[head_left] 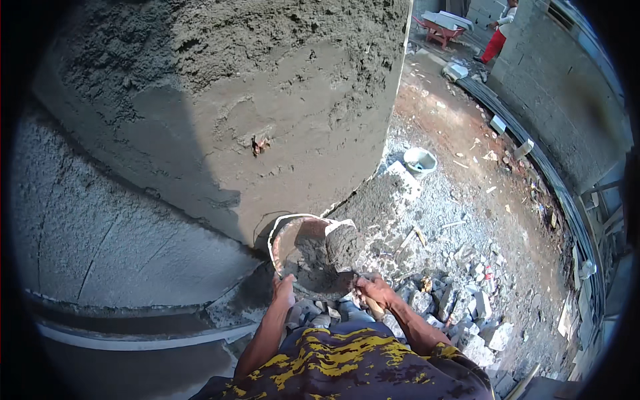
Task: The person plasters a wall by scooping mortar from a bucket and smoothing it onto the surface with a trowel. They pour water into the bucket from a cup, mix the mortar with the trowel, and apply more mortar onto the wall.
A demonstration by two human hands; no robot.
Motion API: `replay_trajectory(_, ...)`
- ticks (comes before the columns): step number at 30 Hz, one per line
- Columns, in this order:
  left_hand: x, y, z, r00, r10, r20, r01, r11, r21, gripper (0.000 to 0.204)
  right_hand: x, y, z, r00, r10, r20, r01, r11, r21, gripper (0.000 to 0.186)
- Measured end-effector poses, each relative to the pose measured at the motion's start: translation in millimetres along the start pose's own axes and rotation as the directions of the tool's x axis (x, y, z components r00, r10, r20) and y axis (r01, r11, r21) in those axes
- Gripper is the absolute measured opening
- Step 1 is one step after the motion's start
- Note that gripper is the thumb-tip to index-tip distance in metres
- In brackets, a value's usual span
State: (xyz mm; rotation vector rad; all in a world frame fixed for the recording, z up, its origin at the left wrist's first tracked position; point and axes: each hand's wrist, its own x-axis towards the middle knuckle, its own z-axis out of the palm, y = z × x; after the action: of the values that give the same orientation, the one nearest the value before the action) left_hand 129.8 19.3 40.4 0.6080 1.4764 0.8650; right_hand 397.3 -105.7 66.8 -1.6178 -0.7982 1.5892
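My left hand [283, 291] grips the near left rim of a bucket [287, 243] with grey wet mortar [310, 263] inside. My right hand [373, 291] is closed at the bucket's near right side on a tool with a pale wooden handle [375, 308]; its working end is hard to make out among the mortar. The bucket is held just below a freshly plastered wall [267, 173], which is rough at the top and smoother lower down, with a small dark hole in it. Broken concrete rubble [453, 307] lies beneath and to the right of my hands.
A sloped textured surface [113, 227] and ledge fill the left. A small pale bucket [420, 160] sits on gravelly ground at the right. Long strips [493, 107] line a block wall [560, 100]. Further back are a red wheelbarrow [441, 28] and a person in red trousers [495, 41].
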Motion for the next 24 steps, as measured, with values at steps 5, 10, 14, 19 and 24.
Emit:
replay_trajectory(5, 54.5, -34.5, -28.7, 0.972, -0.227, 0.063, 0.235, 0.949, -0.208, 0.041, -96.1, -128.1, -84.3, 0.818, -0.368, -0.443, 0.563, 0.67, 0.483, 0.02)
replay_trajectory(10, 20.6, -26.7, -41.5, 0.971, -0.216, -0.106, 0.206, 0.974, -0.096, 0.05, -177.7, -189.5, -206.5, -0.127, -0.288, -0.949, 0.877, 0.415, -0.243, 0.023)
replay_trajectory(14, 31.5, -54.4, -85.3, 0.948, -0.299, -0.109, 0.29, 0.953, -0.089, 0.056, -178.5, -200.8, -303.2, -0.753, 0.203, -0.626, 0.591, 0.626, -0.509, 0.02)
replay_trajectory(19, 18.6, -74.7, -109.6, 0.933, -0.271, -0.239, 0.227, 0.954, -0.194, 0.052, -15.5, -282.8, -300.5, -0.814, 0.404, -0.417, 0.581, 0.588, -0.563, 0.024)
replay_trajectory(24, -34.7, -53.8, -90.1, 0.853, -0.337, -0.399, 0.261, 0.937, -0.234, 0.056, 158.7, -333.7, -33.0, 0.07, -0.841, -0.537, 0.675, 0.436, -0.595, 0.016)
